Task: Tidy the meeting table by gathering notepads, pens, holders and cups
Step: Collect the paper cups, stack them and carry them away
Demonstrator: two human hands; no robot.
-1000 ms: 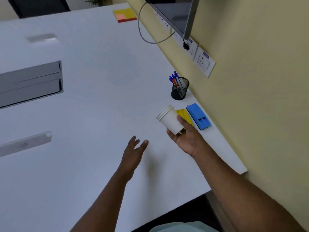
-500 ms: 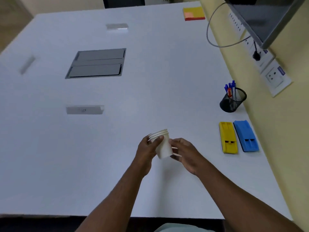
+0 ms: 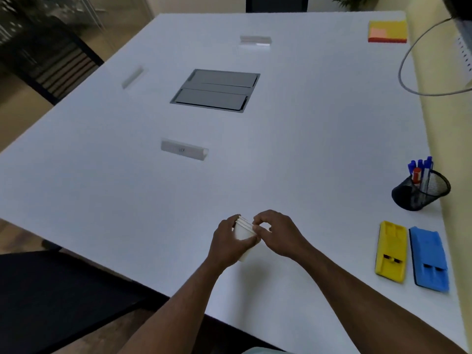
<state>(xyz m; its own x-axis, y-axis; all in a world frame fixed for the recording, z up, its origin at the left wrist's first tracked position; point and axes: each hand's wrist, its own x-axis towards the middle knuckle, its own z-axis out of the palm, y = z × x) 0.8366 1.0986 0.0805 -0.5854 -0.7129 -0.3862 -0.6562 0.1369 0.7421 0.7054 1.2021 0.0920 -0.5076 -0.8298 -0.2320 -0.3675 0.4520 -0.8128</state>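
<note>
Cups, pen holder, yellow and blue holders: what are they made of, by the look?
Cups: likely paper, matte white, thin rolled rims nested.
Pen holder: black wire mesh, probably metal; the pens show through its weave.
Yellow holder and blue holder: moulded plastic by their look, solid colour, rounded edges, recessed slots.

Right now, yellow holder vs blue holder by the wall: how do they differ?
Colour: the yellow holder is bright yellow, the blue holder is blue. Place: the yellow holder lies nearer the hands, the blue holder on its far side, closer to the table's wall edge. Shared: both lie flat, side by side and roughly parallel, with the same long moulded shape, and neither is touched.
</note>
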